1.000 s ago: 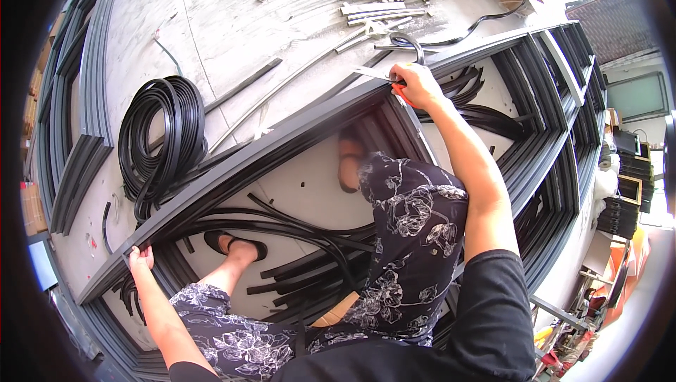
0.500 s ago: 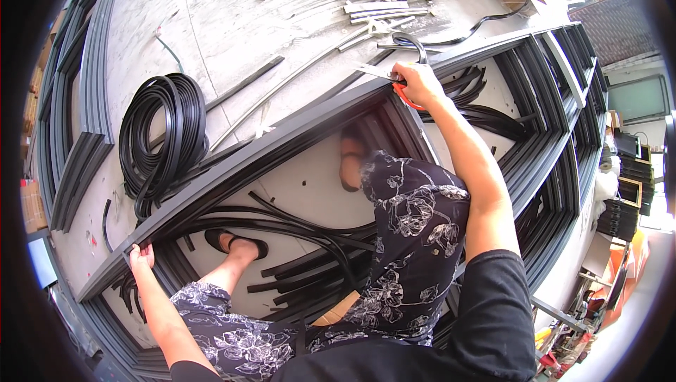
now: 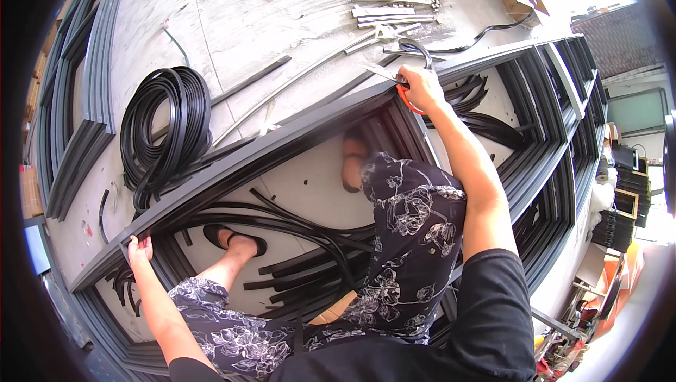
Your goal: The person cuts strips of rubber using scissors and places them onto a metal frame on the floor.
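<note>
From my end, the right hand's (image 3: 422, 89) fingers wrap the orange-handled scissors (image 3: 410, 102); a slip could scratch the grey frame (image 3: 276, 141) beneath or nick the black strip (image 3: 423, 49) looping just beyond. The left hand's (image 3: 140, 249) bent fingers touch the frame's left end; I can't tell whether they grip, and a weak hold could let it shift.

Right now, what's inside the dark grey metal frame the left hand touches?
Within the frame, long black flexible strips and two feet show on pale floor; whatever the dark floral trousers cover cannot be seen.
</note>
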Motion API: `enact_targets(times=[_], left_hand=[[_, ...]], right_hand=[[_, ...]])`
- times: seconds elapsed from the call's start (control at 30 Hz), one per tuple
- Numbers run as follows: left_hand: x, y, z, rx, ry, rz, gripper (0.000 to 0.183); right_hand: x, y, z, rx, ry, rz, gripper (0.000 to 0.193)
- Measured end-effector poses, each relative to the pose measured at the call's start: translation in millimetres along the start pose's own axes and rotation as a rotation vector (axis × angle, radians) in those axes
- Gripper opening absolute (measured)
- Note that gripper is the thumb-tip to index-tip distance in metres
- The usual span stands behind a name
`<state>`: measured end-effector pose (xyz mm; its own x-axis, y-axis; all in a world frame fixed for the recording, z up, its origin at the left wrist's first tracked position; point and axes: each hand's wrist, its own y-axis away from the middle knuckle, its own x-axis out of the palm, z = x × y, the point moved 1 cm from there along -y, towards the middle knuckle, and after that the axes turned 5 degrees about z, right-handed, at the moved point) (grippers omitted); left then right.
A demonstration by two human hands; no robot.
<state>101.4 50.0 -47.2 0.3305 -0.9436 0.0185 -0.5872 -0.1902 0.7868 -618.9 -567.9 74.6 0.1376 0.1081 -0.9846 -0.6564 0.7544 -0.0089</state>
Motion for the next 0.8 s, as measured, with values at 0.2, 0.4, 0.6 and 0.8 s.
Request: enact_targets(times=[0.2,0.4,0.6,0.8], left_hand=[[-1,-2,15,0.004,0.023,0.03,0.031],[-13,10,19,0.093,-0.26,0.08,0.04],[44,140,98,0.802,-1.234,0.065,0.039],[48,395,189,0.972,-1.058,0.999,0.028]], right_hand=[[0,1,5,-0.005,0.029,-0.024,0.016],[-6,30,30,-0.096,-0.007,-0.041,0.015],[-77,66,96,-0.041,-0.24,0.136,0.026],[-154,107,224,0.007,-0.714,0.372,0.033]])
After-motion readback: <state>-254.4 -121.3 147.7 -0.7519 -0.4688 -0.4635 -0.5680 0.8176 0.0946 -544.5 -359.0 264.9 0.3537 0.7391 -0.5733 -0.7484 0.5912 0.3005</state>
